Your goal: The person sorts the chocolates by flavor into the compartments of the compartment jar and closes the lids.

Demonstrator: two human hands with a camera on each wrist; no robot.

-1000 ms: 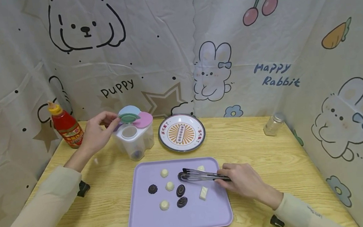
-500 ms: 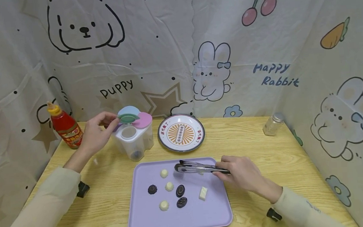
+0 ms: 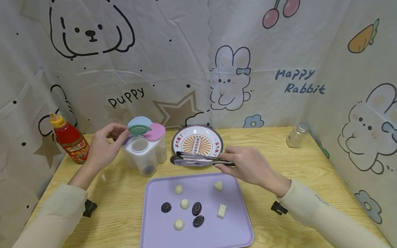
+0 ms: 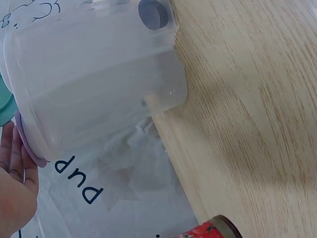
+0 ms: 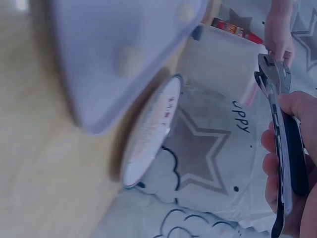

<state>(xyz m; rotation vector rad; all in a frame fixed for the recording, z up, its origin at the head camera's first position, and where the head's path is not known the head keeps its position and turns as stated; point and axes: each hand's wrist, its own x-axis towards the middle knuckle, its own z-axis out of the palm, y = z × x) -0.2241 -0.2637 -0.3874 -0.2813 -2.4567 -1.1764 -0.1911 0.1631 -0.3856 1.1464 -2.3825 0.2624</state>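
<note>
With thumb and fingers, my left hand [image 3: 106,146] pinches the edge of a raised green flip lid [image 3: 139,129] on a clear, multi-compartment container [image 3: 145,158]. Below that lid a round opening shows in the white top, and something dark lies at the bottom of this compartment. My right hand [image 3: 248,166] grips metal tongs [image 3: 201,160], their dark tips pointing left in front of the plate; I cannot tell whether a piece is between them. On the lilac tray [image 3: 196,243] lie dark chocolates [image 3: 196,208] and cream-coloured ones [image 3: 221,210], several in all.
Behind the tray a round plate [image 3: 216,140] with a red and orange print leans back. A red sauce bottle [image 3: 71,138] stands at the far left, a small glass shaker [image 3: 297,135] at the far right. Patterned cloth [image 3: 166,64] hangs behind and beside the table.
My right hand has lifted the tongs from over the tray up and leftward, to in front of the plate. The left hand keeps holding the green lid.
</note>
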